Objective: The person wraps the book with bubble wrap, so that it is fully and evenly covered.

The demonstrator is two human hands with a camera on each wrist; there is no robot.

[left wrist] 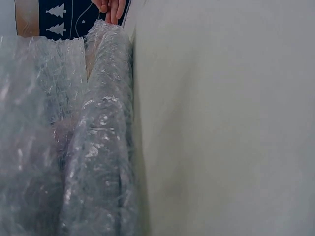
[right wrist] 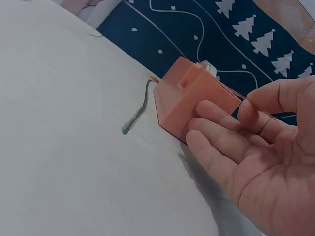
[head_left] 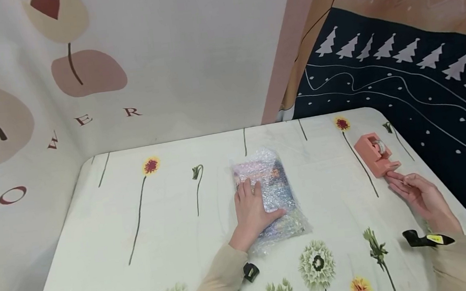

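A flat, colourful item (head_left: 278, 178) wrapped in clear bubble wrap (left wrist: 106, 128) lies on the table. My left hand (head_left: 252, 213) rests on top of it, fingers spread and thumb out to the side. Over at the right stands a coral-pink tape dispenser (head_left: 371, 153) holding a roll of clear tape (right wrist: 209, 69). At its cutter end, my right hand (head_left: 428, 198) pinches the end of the tape strip (right wrist: 231, 89) between thumb and forefinger. The other fingers of that hand lie along the dispenser's side, as the right wrist view shows.
A white cloth (head_left: 110, 234) printed with flowers covers the table. Pale printed fabric (head_left: 190, 64) hangs along the back and left, and a dark cloth with white trees (head_left: 400, 71) hangs beyond the right edge, close to the dispenser.
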